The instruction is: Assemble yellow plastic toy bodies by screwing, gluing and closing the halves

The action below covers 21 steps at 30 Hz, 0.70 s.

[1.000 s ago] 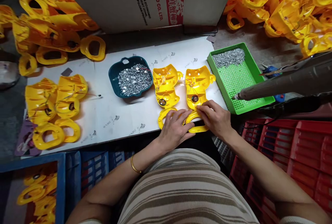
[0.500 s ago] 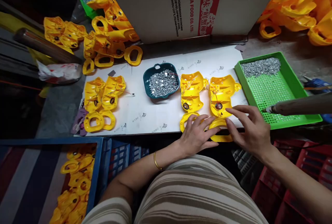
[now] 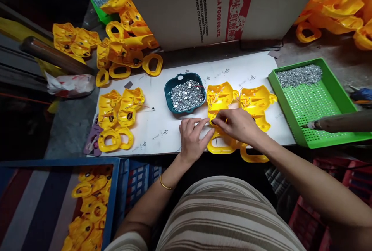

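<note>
My right hand [image 3: 236, 125] reaches over the lower part of the left yellow plastic shell [image 3: 220, 92], its fingers pinched together at a small dark spot there. What lies between those fingertips is hidden. My left hand [image 3: 193, 138] rests at the same shell's left edge, fingers bent and apart, index and thumb tips close to it. A second yellow shell [image 3: 255, 97], with thin wires inside, lies to the right, partly covered by my right forearm and hand. Below the two shells are a yellow ring [image 3: 222, 149] and another yellow ring [image 3: 255, 158].
A dark green tray [image 3: 168, 99] of small screws stands left of the shells. On the right is a green perforated basket [image 3: 308, 138] with screws, and a grey tool [image 3: 343, 122] above it. More yellow shells [image 3: 109, 105] lie left; a carton [image 3: 180, 10] stands behind.
My right hand has moved left from the right shell to the left shell and closed into a pinch. My left hand has shifted left, off the rings, to the left shell's edge.
</note>
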### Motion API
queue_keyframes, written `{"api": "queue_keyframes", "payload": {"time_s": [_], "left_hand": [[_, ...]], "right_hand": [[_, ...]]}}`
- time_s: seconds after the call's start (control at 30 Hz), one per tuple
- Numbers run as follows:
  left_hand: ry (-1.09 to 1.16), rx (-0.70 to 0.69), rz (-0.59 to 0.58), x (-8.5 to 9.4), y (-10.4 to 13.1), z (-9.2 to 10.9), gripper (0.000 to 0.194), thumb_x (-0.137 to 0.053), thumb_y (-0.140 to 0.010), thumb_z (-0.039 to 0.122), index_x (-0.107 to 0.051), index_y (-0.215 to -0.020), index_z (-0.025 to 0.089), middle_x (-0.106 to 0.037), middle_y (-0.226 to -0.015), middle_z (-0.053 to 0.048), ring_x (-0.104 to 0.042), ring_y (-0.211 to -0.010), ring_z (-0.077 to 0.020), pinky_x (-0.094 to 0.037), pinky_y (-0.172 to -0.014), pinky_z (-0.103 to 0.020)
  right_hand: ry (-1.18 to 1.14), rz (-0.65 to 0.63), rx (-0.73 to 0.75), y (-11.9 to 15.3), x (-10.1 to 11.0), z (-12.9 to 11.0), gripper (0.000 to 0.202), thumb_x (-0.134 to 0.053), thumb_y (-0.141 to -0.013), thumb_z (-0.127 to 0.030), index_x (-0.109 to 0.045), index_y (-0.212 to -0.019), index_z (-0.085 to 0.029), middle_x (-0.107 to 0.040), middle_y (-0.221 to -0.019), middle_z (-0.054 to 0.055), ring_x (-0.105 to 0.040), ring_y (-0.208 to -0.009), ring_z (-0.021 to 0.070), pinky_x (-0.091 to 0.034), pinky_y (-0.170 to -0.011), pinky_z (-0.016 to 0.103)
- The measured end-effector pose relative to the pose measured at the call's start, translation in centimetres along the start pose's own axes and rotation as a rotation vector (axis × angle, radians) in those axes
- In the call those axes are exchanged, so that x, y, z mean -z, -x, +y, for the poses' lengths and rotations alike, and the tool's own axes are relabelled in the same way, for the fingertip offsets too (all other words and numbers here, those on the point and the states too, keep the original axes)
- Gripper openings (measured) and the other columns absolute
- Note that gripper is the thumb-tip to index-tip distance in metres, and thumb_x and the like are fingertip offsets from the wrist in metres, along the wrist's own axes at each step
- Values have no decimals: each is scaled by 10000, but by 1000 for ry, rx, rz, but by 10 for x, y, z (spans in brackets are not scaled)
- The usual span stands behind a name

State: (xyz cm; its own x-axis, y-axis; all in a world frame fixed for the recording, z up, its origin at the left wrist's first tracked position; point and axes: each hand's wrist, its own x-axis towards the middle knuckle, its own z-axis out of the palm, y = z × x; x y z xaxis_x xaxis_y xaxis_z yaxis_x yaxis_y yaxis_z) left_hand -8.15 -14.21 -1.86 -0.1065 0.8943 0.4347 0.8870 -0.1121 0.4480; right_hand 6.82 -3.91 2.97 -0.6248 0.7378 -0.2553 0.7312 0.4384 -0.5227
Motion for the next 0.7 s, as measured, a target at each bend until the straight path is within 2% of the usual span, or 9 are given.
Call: {"api": "queue_keyframes", "payload": {"time_s": [0.13,0.27,0.33,0.43,0.53,0.7], "left_hand": [[141,-4,-2,-5,-12,1,210,-689,-838,250,-723,-1035,186,-668,-926,-70,-507,-911,-209,-448,-825,-347],[358,49,-11,-4,-19,1,128,-707,-819,218,-749,-935,186,-713,-847,-50,-536,-834,-180,-464,-759,-313],[514,183,-14,-2,-19,2,115,-726,-798,222,-761,-905,198,-726,-829,-39,-564,-807,-163,-475,-746,-292],[819,542,-28,1,-20,5,150,-767,-751,286,-771,-873,200,-735,-823,-31,-616,-754,-141,-500,-716,-267],[1131,827,-59,4,-22,8,225,-821,-680,339,-772,-844,192,-742,-823,-20,-645,-726,-118,-517,-719,-237],[1349,967,-133,7,-26,13,241,-863,-622,317,-767,-794,178,-724,-738,3,-628,-660,-70,-513,-710,-191]], "right_hand": [[-145,-38,44,-4,9,6,289,-494,-908,-393,-625,-784,-167,-607,-629,5,-492,-557,112,-245,-534,248],[-231,-4,101,-6,11,7,292,-493,-915,-364,-610,-745,-158,-588,-620,-4,-475,-555,102,-281,-539,245],[-321,90,146,-2,8,6,255,-501,-916,-345,-626,-795,-159,-631,-686,1,-528,-596,104,-346,-565,235],[-421,334,218,9,-4,6,174,-560,-895,-320,-629,-930,-164,-677,-857,23,-615,-724,118,-447,-636,228],[-434,458,318,20,-18,7,150,-592,-891,-284,-622,-981,-168,-671,-932,41,-643,-834,131,-502,-721,240],[-443,495,353,24,-26,9,158,-601,-895,-254,-631,-1027,-173,-674,-908,40,-653,-806,119,-527,-687,226]]}}
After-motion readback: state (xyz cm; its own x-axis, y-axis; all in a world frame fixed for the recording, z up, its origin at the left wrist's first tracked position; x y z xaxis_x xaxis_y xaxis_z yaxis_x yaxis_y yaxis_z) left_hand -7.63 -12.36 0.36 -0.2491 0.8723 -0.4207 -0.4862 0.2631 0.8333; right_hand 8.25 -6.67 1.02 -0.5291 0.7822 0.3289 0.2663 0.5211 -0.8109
